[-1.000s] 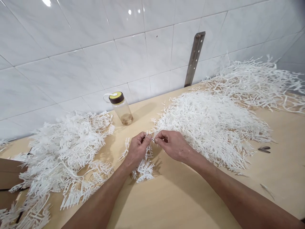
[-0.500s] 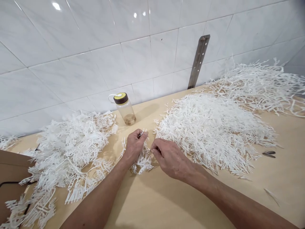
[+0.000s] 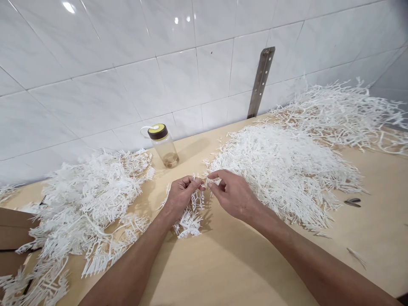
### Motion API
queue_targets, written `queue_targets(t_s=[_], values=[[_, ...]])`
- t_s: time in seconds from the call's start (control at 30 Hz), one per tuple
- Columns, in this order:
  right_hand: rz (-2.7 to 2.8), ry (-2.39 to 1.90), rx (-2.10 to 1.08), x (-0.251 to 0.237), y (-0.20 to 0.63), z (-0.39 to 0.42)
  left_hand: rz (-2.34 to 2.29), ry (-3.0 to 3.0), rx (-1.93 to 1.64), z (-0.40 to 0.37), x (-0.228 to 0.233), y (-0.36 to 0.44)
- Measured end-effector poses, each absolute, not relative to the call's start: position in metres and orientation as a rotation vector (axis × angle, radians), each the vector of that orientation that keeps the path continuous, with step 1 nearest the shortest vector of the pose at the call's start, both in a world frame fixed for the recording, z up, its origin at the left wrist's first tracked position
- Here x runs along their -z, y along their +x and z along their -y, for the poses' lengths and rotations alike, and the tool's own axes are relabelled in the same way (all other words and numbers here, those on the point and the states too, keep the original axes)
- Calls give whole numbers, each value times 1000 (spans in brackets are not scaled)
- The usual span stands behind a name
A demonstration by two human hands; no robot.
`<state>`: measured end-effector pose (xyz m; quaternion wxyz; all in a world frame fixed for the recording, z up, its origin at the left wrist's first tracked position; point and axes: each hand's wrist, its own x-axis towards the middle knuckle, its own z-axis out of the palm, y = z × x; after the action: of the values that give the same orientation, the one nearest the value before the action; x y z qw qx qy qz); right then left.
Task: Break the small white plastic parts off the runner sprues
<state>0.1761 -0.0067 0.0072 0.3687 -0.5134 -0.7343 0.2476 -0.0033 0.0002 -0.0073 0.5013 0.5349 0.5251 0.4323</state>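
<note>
Both hands meet over the middle of the worktop (image 3: 223, 263) on one white plastic sprig (image 3: 194, 204) — the left hand (image 3: 181, 196) curled around its upper stem, the right hand (image 3: 231, 193) pinching a tip just beside the left thumb. The sprig's lower fronds rest on the wood. A heap of branched pieces (image 3: 86, 204) lies at nine o'clock, a heap of stripped bits (image 3: 287, 170) at two o'clock, a bottle (image 3: 162, 145) at eleven.

Your two forearms are bare up to the bottom edge of the view: no sleeves, no gloves, no watch or band at either wrist. Your left hand (image 3: 180, 196) and right hand (image 3: 234, 195) carry no rings that show. The fingernails are short and plain.
</note>
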Motion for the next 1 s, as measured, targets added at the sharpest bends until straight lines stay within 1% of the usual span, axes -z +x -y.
queue_targets(t_s=[0.1, 0.47, 0.63, 0.73, 0.8, 0.9, 1.0], values=[[1929, -1290, -790, -4, 170, 9, -1239, 1284, -1030, 1, 7, -3], [1957, -1295, -778, 0, 170, 7, -1235, 1269, -1062, 3, 5, 0], [2049, -1295, -706, 3, 164, 15, -1224, 1278, -1121, 0, 12, -2], [2126, -1228, -754, 1, 157, 23, -1288, 1245, -1209, -5, 15, -6], [2124, -1180, -774, -2, 155, 26, -1322, 1237, -1196, -6, 15, -8], [2009, -1220, -699, -6, 160, 22, -1323, 1257, -1124, -5, 11, -7], [1910, -1295, -500, -7, 173, 10, -1288, 1299, -1155, -4, 8, -5]])
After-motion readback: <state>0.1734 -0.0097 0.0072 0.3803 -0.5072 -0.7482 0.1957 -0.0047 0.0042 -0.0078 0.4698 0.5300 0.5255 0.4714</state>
